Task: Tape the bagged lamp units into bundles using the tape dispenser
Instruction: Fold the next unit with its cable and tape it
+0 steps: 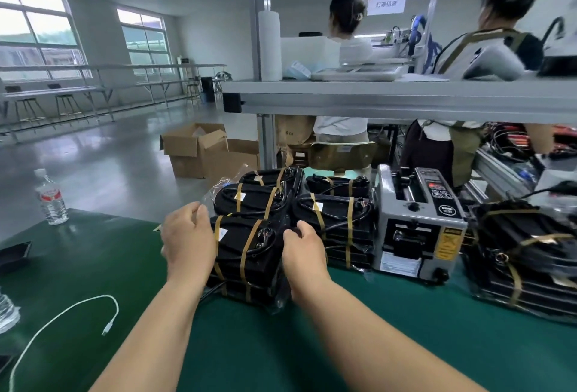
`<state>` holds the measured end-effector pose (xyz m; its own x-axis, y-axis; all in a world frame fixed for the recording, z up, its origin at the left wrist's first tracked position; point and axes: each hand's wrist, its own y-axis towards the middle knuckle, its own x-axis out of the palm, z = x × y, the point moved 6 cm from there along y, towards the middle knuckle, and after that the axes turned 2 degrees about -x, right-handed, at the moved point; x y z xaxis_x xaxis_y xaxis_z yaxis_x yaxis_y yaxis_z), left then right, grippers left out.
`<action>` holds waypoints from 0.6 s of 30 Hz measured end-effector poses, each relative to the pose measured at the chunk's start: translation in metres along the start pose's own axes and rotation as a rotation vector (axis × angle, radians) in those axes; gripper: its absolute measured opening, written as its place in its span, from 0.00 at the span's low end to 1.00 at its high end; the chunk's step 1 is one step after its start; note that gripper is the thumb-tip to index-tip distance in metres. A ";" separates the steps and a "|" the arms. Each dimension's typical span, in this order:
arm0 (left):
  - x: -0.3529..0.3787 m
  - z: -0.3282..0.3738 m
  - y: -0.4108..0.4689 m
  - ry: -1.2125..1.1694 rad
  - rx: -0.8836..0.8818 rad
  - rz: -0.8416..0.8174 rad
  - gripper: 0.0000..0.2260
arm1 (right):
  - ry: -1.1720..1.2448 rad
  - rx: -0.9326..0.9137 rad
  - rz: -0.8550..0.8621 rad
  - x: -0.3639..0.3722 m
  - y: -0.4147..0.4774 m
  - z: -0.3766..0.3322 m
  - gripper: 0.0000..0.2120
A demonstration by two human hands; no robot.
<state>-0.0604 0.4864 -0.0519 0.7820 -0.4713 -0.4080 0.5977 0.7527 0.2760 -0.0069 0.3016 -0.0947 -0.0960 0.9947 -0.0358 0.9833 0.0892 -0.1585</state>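
A taped bundle of black bagged lamp units (249, 254) stands on the green table mat (281, 344), bound by two brown tape bands. My left hand (187, 238) presses against its left side and my right hand (301, 251) grips its right side. Behind it stand more taped bundles (256, 201), and another taped bundle (340, 223) sits to the right. The grey tape dispenser (418, 223) stands right of these. A further taped stack (524, 254) lies at the far right, blurred.
A water bottle (51, 201) stands at the table's left edge, near a white cable (62, 313) and a dark tray (14, 255). Open cardboard boxes (199, 151) sit on the floor. A shelf (406, 95) spans overhead; two people work behind it.
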 end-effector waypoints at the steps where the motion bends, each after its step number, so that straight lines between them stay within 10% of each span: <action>1: 0.002 0.011 -0.007 -0.010 0.045 -0.016 0.14 | 0.013 -0.012 -0.002 -0.008 -0.003 -0.002 0.24; 18: 0.226 0.159 -0.274 -0.253 0.481 -0.846 0.06 | 0.170 -0.058 0.493 -0.319 -0.066 0.060 0.17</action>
<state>-0.0187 0.1009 -0.0818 0.0485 -0.8914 -0.4507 0.9385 -0.1137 0.3259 -0.0501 -0.0249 -0.1320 0.4023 0.9129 0.0686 0.9127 -0.3941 -0.1081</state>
